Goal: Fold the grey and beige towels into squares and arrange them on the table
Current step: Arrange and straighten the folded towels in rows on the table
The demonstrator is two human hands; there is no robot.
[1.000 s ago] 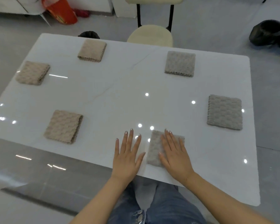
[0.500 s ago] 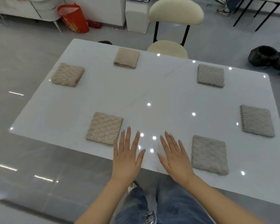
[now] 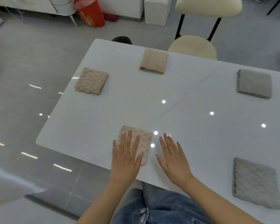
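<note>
Three folded beige towels lie on the left half of the white table (image 3: 192, 123): one near the front edge (image 3: 144, 143), one at the left (image 3: 91, 81), one at the back (image 3: 153, 61). Two folded grey towels show on the right, one at the back (image 3: 254, 84) and one at the front (image 3: 255, 183). My left hand (image 3: 126, 157) lies flat with straight fingers over the front beige towel. My right hand (image 3: 173, 157) is flat over the bare tabletop just right of it, holding nothing.
A cream stool (image 3: 192, 46) and a cream chair back (image 3: 207, 5) stand behind the table. A red bag (image 3: 90, 12) and a white box (image 3: 155, 12) sit on the grey floor at the back. My jeans (image 3: 160, 207) show below the table's front edge.
The view has swung left. My hands have shifted from the front grey towel, across the bare table, to the front beige towel, now under my left hand.
</note>
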